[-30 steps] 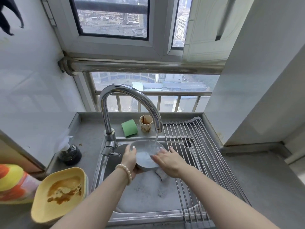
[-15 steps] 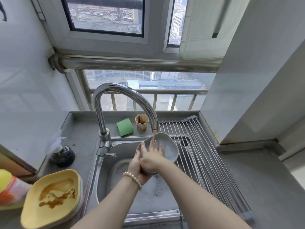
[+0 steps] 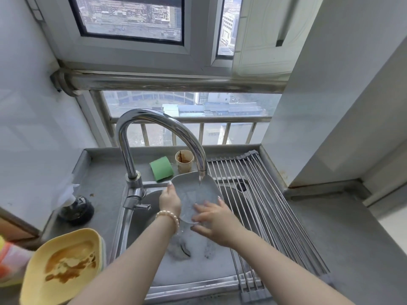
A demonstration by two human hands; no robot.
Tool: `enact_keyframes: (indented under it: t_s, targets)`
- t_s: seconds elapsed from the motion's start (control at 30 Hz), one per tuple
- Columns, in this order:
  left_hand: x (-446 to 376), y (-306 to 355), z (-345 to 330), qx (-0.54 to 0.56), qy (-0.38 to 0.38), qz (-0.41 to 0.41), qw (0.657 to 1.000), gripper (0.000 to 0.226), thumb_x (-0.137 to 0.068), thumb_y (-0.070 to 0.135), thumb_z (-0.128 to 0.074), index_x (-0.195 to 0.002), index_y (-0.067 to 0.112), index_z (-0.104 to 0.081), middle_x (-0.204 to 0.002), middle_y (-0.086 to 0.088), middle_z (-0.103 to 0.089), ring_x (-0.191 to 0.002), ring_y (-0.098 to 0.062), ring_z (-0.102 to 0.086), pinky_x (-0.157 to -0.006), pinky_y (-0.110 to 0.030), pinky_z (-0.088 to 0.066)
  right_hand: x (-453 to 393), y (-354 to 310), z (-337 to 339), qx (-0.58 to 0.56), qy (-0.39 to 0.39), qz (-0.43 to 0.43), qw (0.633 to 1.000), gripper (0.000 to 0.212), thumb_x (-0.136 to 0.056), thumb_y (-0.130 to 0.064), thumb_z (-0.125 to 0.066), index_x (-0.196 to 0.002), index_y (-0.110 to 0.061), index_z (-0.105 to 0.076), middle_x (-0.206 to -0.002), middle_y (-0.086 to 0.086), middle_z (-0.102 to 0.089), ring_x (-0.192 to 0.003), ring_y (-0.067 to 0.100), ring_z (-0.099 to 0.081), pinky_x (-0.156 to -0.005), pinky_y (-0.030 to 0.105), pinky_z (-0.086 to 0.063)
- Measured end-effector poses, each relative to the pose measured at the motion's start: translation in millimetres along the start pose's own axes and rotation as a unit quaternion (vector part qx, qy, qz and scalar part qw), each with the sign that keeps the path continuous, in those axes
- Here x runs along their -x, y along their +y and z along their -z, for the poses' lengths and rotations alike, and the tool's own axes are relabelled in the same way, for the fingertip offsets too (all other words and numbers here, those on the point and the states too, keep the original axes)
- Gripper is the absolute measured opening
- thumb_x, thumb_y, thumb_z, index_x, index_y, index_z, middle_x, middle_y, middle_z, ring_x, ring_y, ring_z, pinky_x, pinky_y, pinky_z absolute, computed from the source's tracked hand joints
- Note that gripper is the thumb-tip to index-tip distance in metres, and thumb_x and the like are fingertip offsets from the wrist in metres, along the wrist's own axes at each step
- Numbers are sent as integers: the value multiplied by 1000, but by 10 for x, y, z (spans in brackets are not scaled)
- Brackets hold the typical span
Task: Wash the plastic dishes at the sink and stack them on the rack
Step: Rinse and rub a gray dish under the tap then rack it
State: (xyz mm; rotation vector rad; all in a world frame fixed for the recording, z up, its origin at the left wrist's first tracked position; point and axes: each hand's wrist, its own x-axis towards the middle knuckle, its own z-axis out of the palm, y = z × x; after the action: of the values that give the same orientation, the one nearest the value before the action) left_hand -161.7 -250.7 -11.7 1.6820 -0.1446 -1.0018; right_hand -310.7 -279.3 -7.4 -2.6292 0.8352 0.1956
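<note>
A pale grey plastic dish [image 3: 193, 190] is tilted under the running tap [image 3: 201, 170] above the sink [image 3: 136, 219]. My left hand [image 3: 170, 200] grips its left rim, thumb at the top edge. My right hand [image 3: 212, 219] lies with spread fingers on the dish's lower inner face. Water streams onto the dish. A dirty yellow plastic dish [image 3: 63, 265] with brown stains sits on the counter at lower left. The roll-up metal rack [image 3: 259, 208] lies across the sink's right side with nothing on it.
A green sponge [image 3: 161, 168] and a stained paper cup [image 3: 184, 161] stand behind the sink. A dark soap dispenser [image 3: 76, 209] is on the left counter. Foam and a dark item [image 3: 186, 250] lie in the basin. An orange-yellow bottle [image 3: 8, 260] is at far left.
The dish has turned from edge-on to open face up under the tap. My left hand went to its left rim and my right hand slid down onto its lower face.
</note>
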Motion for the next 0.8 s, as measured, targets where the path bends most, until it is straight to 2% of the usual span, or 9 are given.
enact_keyframes:
  t_s: [0.1, 0.17, 0.23, 0.33, 0.5, 0.57, 0.67, 0.73, 0.8]
  targets:
    - [-73, 91, 79, -77, -5, -13, 997, 54, -106, 32, -19, -137, -8, -40, -144, -20, -42, -133, -32, -39, -105, -32, -29, 18, 76, -100, -60, 94, -59, 992, 51, -84, -62, -54, -123, -30, -63, -145, -8, -46, -139, 9, -30, -114, 52, 12]
    - [-150, 99, 129, -89, -6, 12, 996, 55, -105, 35, -23, -135, -8, -42, -139, -17, -47, -127, -32, -45, -103, -33, -33, -10, 41, -139, -183, 158, -54, 969, 47, -73, -55, -72, -101, -18, -74, -122, 0, -64, -123, 14, -49, -115, 46, -18]
    - [-191, 72, 209, -56, -42, 79, 994, 51, -102, 40, -31, -123, -2, -52, -125, -17, -59, -107, -33, -58, -94, -42, -46, -46, -10, -151, -293, 217, -46, 930, 42, -62, -43, -85, -72, -5, -73, -83, 8, -69, -87, 20, -59, -82, 34, -46]
    - [-129, 53, 290, 32, -140, 144, 979, 39, -100, 37, -38, -106, 4, -57, -98, -16, -65, -83, -30, -61, -74, -41, -49, -77, -58, -62, -399, 255, -72, 878, 51, -63, -28, -88, -45, -11, -43, -49, 2, -39, -51, 12, -34, -49, 26, -26]
    - [-56, 18, 174, 93, -187, 94, 973, 82, -55, 67, -76, -109, 8, -58, -102, -14, -70, -85, -32, -66, -70, -39, -50, -74, -26, 157, -604, 185, -163, 758, 47, -62, -43, -84, -58, -12, -50, -56, 0, -45, -53, 12, -42, -47, 22, -32]
    - [-72, 22, 133, 57, -158, 24, 985, 72, -61, 63, -77, -107, 11, -56, -109, -14, -67, -95, -29, -65, -76, -41, -55, -77, -2, 156, -691, 125, -252, 666, 54, -68, -55, -74, -87, -5, -65, -86, 11, -65, -79, 27, -62, -63, 36, -54]
    - [-128, -15, 113, -40, -123, -45, 991, 44, -73, 44, -78, -97, 15, -56, -103, -7, -66, -89, -18, -62, -82, -36, -54, -81, 6, 109, -753, 81, -336, 560, 53, -86, -62, -51, -110, -16, -61, -112, 16, -63, -103, 39, -60, -78, 57, -52]
    - [-159, -38, 104, -97, -99, -65, 988, 49, -72, 46, -79, -101, 12, -59, -100, -5, -67, -87, -18, -62, -81, -33, -53, -126, -60, 109, -734, 80, -385, 554, 63, -87, -70, -39, -118, -16, -54, -115, 17, -61, -100, 39, -61, -66, 54, -55]
    - [-179, -72, 82, -156, -49, -62, 985, 58, -71, 58, -74, -103, 10, -63, -101, -7, -67, -91, -24, -63, -84, -34, -51, -215, -194, 106, -623, 118, -433, 641, 71, -90, -71, -28, -127, -12, -45, -121, 16, -56, -102, 38, -59, -62, 49, -56]
